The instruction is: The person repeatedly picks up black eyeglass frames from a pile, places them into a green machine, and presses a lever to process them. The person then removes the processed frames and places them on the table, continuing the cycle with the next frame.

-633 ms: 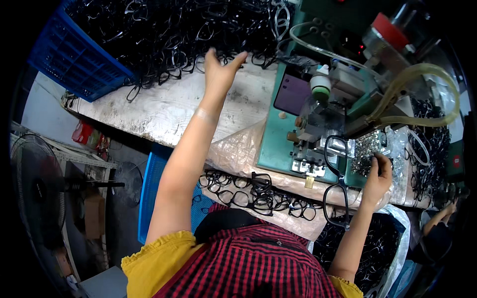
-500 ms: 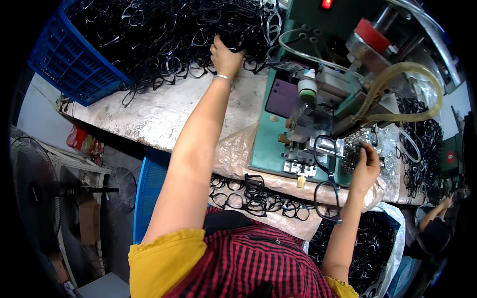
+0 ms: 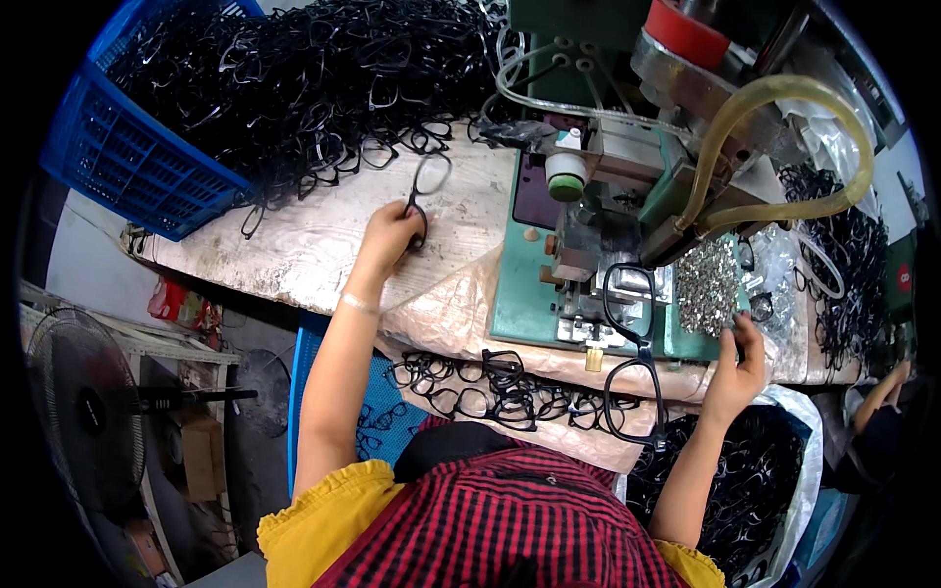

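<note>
My left hand is closed on a black eyeglass frame, held upright over the wooden table in front of a large heap of black eyeglass frames. At the green bench machine, another black eyeglass frame hangs lengthwise at the working head, its lower rim past the machine's front edge. My right hand is right of this frame, at the near edge of a pile of tiny metal parts. Its thumb and fingertips are pinched together; whatever they hold is too small to make out.
A blue plastic basket leans at the far left. Several frames lie along the table's front edge. A white sack of frames stands at the lower right. A fan is at the left. Another person's arm shows far right.
My left hand has drawn back from the heap toward me, bringing out one eyeglass frame. My right hand has shifted slightly, staying by the metal parts. The view has moved a little.
</note>
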`<action>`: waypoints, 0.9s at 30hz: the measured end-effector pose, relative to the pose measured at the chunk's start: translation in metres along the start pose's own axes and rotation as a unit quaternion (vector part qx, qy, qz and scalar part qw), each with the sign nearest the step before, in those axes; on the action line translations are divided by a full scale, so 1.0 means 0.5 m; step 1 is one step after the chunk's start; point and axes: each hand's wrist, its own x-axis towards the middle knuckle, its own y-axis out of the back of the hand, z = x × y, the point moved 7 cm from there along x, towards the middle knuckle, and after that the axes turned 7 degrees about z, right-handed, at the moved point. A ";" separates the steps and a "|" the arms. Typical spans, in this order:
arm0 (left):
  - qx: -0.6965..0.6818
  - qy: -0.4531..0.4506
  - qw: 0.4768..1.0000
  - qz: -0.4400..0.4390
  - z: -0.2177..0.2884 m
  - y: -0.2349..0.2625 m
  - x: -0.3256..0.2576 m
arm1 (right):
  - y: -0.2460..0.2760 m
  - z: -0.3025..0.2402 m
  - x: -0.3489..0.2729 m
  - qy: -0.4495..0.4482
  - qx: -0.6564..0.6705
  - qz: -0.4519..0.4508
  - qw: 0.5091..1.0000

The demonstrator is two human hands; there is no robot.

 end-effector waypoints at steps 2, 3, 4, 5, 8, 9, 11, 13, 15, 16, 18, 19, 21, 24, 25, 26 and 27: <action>0.024 0.038 0.999 -0.017 0.010 0.038 -0.051 | 0.026 0.045 -0.017 -0.044 0.050 -0.024 0.997; -0.017 -0.011 1.000 -0.005 0.026 0.052 -0.063 | 0.029 0.055 -0.020 -0.061 0.062 -0.029 0.996; -0.060 -0.066 0.996 0.008 0.062 0.065 -0.073 | 0.021 0.047 -0.011 -0.074 0.078 -0.030 0.994; -0.087 -0.088 0.992 0.006 0.093 0.069 -0.074 | 0.012 0.033 0.000 -0.086 0.094 -0.029 0.991; -0.170 -0.118 0.978 -0.002 0.149 0.072 -0.073 | -0.046 -0.079 0.031 -0.097 0.149 -0.073 0.981; -0.182 -0.127 0.975 0.005 0.137 0.067 -0.067 | -0.066 -0.122 0.041 -0.057 0.161 -0.088 0.981; -0.180 -0.161 0.970 0.033 0.134 0.046 -0.080 | -0.110 -0.185 0.049 0.006 0.178 -0.107 0.978; -0.266 -0.151 0.949 0.072 0.124 0.011 -0.128 | -0.144 -0.213 0.041 0.033 0.200 -0.107 0.973; -0.314 -0.156 0.932 0.094 0.118 -0.001 -0.161 | -0.165 -0.207 0.015 -0.010 0.270 -0.078 0.960; -0.309 -0.187 0.927 0.103 0.118 0.007 -0.175 | -0.173 -0.224 0.003 -0.064 0.307 -0.086 0.946; -0.260 -0.263 0.918 0.143 0.212 0.036 -0.227 | -0.179 -0.241 0.008 -0.060 0.339 -0.110 0.932; -0.226 -0.356 0.895 0.143 0.298 0.053 -0.268 | -0.182 -0.248 0.012 -0.075 0.327 -0.140 0.932; -0.096 -0.464 0.879 0.050 0.442 0.050 -0.350 | -0.182 -0.251 0.017 -0.088 0.320 -0.164 0.929; 0.123 -0.488 0.859 -0.093 0.585 0.033 -0.435 | -0.184 -0.280 0.013 -0.083 0.352 -0.191 0.912; 0.161 -0.528 0.827 -0.112 0.621 0.013 -0.450 | -0.184 -0.284 0.017 -0.090 0.346 -0.204 0.911; 0.198 -0.566 0.790 -0.128 0.643 -0.010 -0.461 | -0.182 -0.283 0.019 -0.104 0.356 -0.206 0.906; 0.178 -0.578 0.787 -0.125 0.653 -0.010 -0.466 | -0.181 -0.281 0.020 -0.119 0.366 -0.207 0.899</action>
